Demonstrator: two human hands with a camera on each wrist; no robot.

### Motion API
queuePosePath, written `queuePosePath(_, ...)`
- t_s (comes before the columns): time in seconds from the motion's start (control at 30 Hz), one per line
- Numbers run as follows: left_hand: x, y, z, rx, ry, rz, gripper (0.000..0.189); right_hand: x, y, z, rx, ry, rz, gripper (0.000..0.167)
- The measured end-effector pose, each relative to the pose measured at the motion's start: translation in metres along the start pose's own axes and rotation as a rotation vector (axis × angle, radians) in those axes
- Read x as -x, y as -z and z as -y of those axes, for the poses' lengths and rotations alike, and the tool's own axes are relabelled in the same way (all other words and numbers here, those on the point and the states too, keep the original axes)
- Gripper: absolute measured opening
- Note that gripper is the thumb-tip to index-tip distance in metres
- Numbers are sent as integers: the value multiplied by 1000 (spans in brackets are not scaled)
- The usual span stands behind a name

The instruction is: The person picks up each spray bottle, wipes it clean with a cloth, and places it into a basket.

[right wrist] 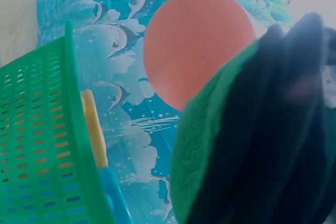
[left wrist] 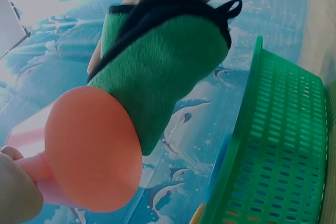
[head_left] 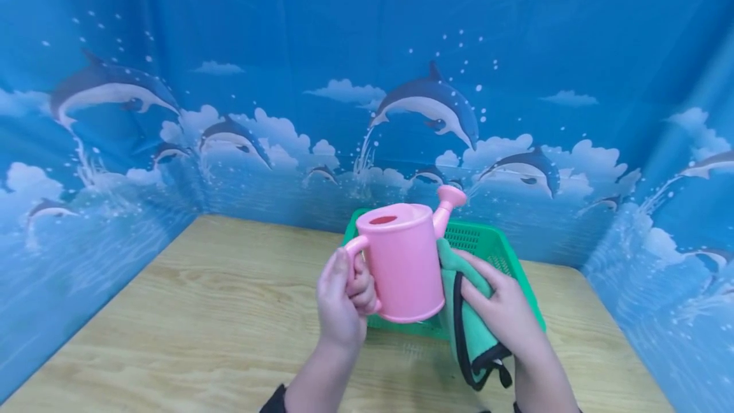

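A pink toy watering can (head_left: 404,266) is held up over the front of the green basket, its spout pointing to the right. My left hand (head_left: 343,301) grips it by the handle, fingers curled around. In my right hand (head_left: 507,311) is a green cloth (head_left: 474,327) with black edging and a small black loop, pinched between thumb and fingers. The cloth presses against the can's right side, below the spout. Both wrist views show the can's round base (left wrist: 94,150) from underneath, with the cloth (right wrist: 207,129) beside it.
The green perforated basket (head_left: 526,282) stands on the wood-grain table (head_left: 229,311) behind the hands. Inside it, a yellow piece (right wrist: 93,129) and a blue piece (right wrist: 117,198) show near the rim. A blue dolphin-print curtain (head_left: 321,30) encloses the table's back and sides.
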State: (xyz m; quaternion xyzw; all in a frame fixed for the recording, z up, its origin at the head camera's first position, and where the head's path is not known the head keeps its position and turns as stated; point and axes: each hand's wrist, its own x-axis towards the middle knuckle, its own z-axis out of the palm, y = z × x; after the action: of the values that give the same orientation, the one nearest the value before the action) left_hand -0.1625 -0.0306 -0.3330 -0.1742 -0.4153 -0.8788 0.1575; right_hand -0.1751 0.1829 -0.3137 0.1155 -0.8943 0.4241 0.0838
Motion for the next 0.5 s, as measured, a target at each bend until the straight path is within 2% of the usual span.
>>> queuePosePath(0.13,-2,2,-1,22,-7,-47,37,2,4,-4,1,52,63,40)
queuePosePath(0.27,-2,3,-1,35,-6,-49,37,3,7,-5,-1,127,76,39)
queuePosePath(0.37,-3,3,-1,58,-13,-8,37,3,6,-4,-20,137,52,39)
queuePosePath(0.5,-3,3,0,80,-19,91,36,3,3,-1,-10,108,-32,38)
